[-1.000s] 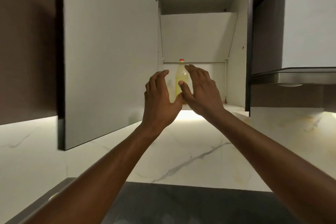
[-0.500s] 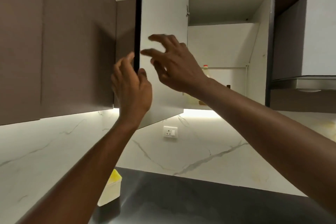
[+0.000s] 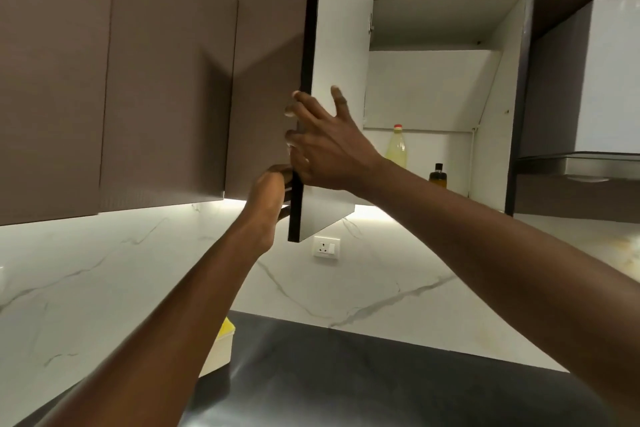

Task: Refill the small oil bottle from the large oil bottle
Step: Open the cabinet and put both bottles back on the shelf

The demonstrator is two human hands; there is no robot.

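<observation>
The large oil bottle (image 3: 397,148), pale yellow with a red cap, stands on the bottom shelf of the open wall cabinet. To its right is the small oil bottle (image 3: 438,176), dark with a black cap. The cabinet door (image 3: 341,56) stands edge-on toward me. My right hand (image 3: 323,146) grips the door's front edge, palm on the white inner face, fingers wrapped over the dark edge, thumb up. My left hand (image 3: 272,184) is lower, on the door's outer side, its curled fingers at the same edge and partly hidden by it. Neither hand touches a bottle.
Brown shut cabinet doors (image 3: 138,80) run along the left. A range hood (image 3: 588,163) hangs at the right. Below are the marble backsplash with a wall socket (image 3: 326,246), a dark countertop (image 3: 363,374), and a white box with yellow contents (image 3: 221,343).
Both hands left the space in front of the large bottle and moved left to the door's edge. My view swung left, so the small bottle and the socket now show.
</observation>
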